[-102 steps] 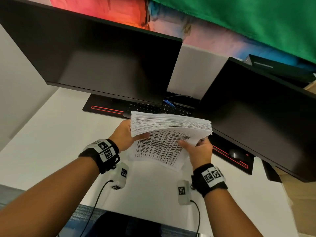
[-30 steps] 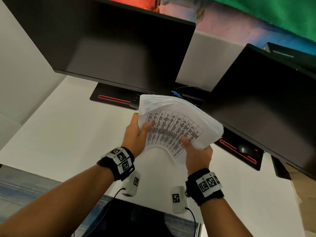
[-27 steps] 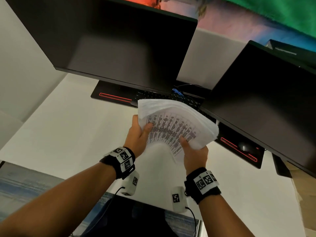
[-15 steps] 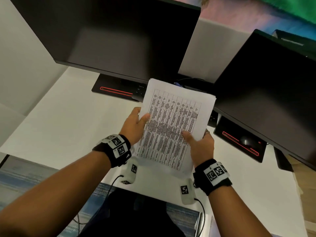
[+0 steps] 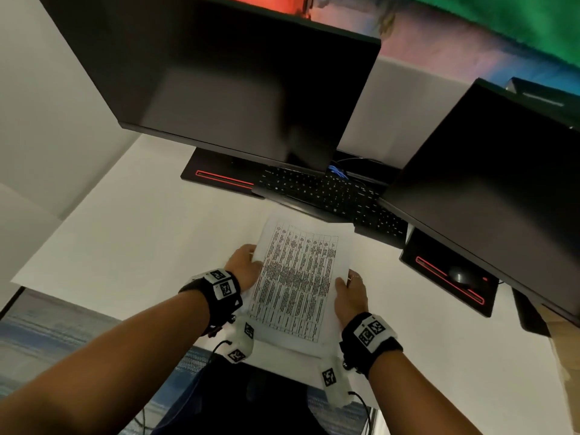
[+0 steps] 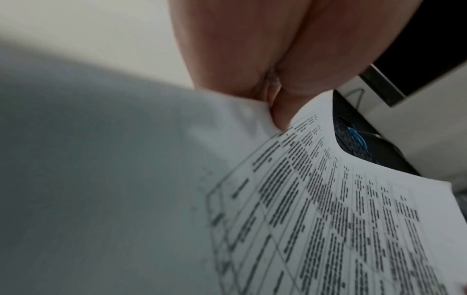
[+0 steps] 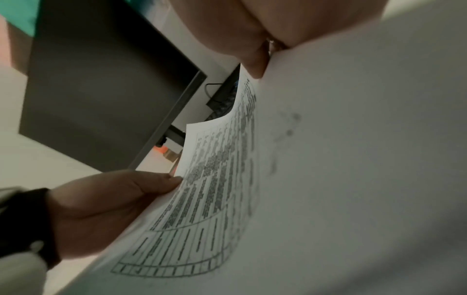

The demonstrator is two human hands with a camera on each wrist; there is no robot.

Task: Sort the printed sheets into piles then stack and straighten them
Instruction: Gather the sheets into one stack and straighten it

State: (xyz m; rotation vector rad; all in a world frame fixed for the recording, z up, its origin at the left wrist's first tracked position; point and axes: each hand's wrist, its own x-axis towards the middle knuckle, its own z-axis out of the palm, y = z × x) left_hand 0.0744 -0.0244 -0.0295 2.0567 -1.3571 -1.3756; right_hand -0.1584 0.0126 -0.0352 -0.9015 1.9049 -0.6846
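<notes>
Fingers of our left hand (image 5: 243, 267) and right hand (image 5: 351, 296) pinch the two long edges of the thick stack of white printed sheets (image 5: 298, 284), thumbs on the top page, holding it low over the white desk (image 5: 125, 246) just in front of the black keyboard (image 5: 329, 196). We judge the stack fairly heavy yet floppy, its pages smooth and apt to slide or fan. Gripping mid-edge on both sides should keep it together.

Two monitors (image 5: 238, 89), one keyboard (image 5: 329, 196), one paper stack (image 5: 298, 277).
</notes>
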